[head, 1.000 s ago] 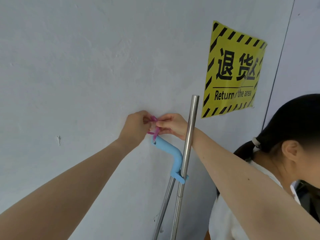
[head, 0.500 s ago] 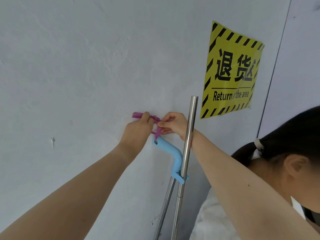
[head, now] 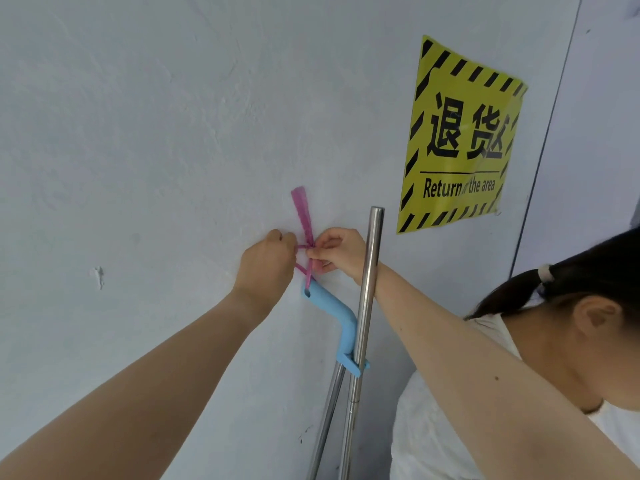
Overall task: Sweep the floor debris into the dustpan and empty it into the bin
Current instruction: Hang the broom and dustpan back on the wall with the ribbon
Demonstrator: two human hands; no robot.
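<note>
We saw a pale, roughly plastered wall (head: 145, 140) filling nearly the whole view, with a small chipped mark (head: 99, 276) at the left and a thin vertical seam (head: 550, 133) at the right. A second person (head: 540, 341), dark hair tied back and dressed in white, was bent low at the lower right. A yellow sign (head: 462, 140) with black hazard stripes, Chinese characters and the words "Return the area" was stuck to the wall, upper right. Two metal poles leaned against the wall: the taller pole (head: 366, 306) stood nearly upright, and the shorter pole (head: 329, 410) ended in a curved blue handle (head: 337, 311), whose clip gripped the taller pole. Our left hand (head: 265, 263) and right hand (head: 341, 252) met just above the blue handle. A pink strap (head: 304, 223) ran through the hole at the handle's tip, and one loose end stood up against the wall. The fingers of both hands were pressed together, each pinching the strap at its knot. We could not see the floor, the debris, the dustpan pan or the bin.
</note>
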